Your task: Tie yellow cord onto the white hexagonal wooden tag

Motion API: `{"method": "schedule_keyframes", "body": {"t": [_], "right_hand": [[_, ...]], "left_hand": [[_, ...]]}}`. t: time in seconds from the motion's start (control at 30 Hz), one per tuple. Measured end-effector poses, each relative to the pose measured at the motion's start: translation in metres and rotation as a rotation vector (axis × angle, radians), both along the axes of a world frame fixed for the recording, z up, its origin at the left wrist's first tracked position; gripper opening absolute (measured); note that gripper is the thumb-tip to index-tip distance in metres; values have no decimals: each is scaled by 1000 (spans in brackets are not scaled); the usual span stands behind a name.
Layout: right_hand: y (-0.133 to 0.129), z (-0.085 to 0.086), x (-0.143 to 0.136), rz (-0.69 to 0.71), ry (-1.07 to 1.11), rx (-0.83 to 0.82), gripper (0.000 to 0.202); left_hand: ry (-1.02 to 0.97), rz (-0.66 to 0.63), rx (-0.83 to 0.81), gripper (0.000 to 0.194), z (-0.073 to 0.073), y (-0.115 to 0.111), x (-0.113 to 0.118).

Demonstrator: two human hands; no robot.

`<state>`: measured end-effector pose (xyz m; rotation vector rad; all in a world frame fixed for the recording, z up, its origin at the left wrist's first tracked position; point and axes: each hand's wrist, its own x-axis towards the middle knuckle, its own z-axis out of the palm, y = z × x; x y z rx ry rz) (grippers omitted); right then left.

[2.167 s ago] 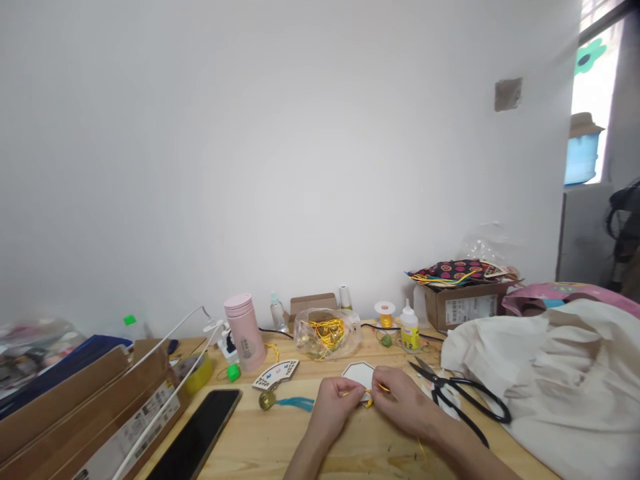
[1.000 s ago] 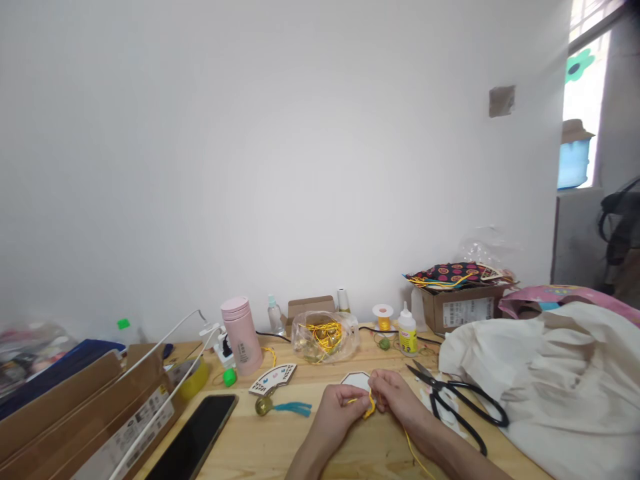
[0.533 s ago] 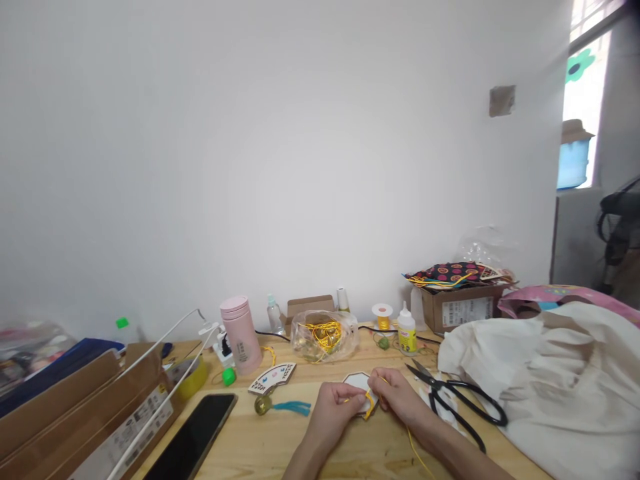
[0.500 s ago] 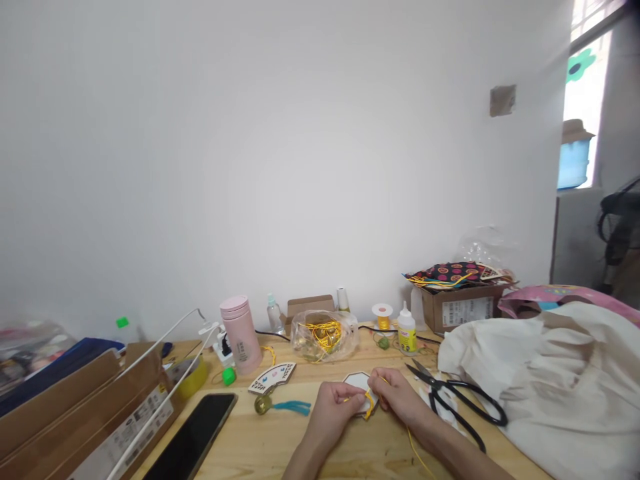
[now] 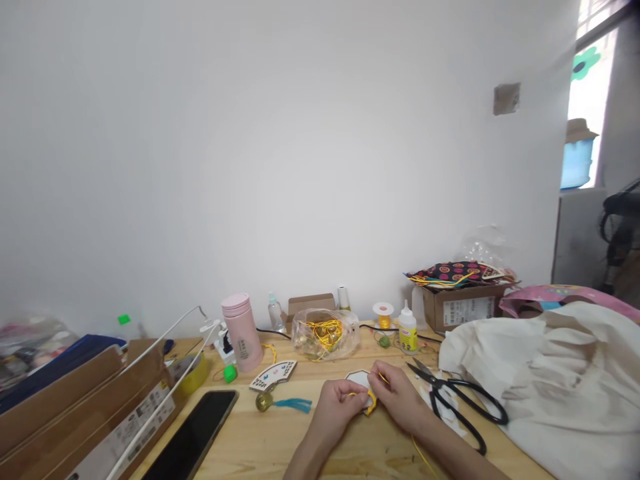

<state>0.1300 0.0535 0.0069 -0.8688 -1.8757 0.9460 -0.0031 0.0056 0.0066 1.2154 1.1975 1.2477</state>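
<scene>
Both hands meet over a white octagonal plaque [image 5: 356,378] with a dark edge, which lies at the table's front middle. My left hand [image 5: 341,400] pinches yellow cord [image 5: 372,402] between thumb and forefinger above the plaque. Close beside it, my right hand [image 5: 393,392] has its fingers closed on the same yellow cord, and a loose length trails below the right forearm. The fingers cover part of the plaque and of the cord. To the left lie a fan-shaped plaque [image 5: 273,375] and a brass bell [image 5: 263,401] with a blue tassel [image 5: 294,404].
Black-handled scissors [image 5: 445,387] lie open right of my hands, beside a cream cloth [image 5: 545,367]. Behind stand a glue bottle [image 5: 408,331], a spool [image 5: 384,319] and a bag of yellow cords [image 5: 325,335]. Leftward are a pink flask [image 5: 242,337], a phone [image 5: 193,437] and a cardboard box [image 5: 125,427].
My right hand has shifted slightly, and the yellow cord over the plaque now curves in a rounder loop. The whole view has moved a little.
</scene>
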Motion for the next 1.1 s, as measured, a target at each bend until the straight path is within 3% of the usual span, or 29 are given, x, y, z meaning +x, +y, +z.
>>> {"method": "schedule_keyframes", "body": {"t": [0.47,0.63,1.1], "right_hand": [[1,-2,2,-16,-74,83,18],[-1,-1,3,-37,-108,124,14],[-7,3,4,-32,-169,257,11]], "left_hand": [[-77,68,-12,24,-3,7,-3],[-106,32,-11,27,-9,10,-5],[-11,38,-44,28,-7,7,-4]]}}
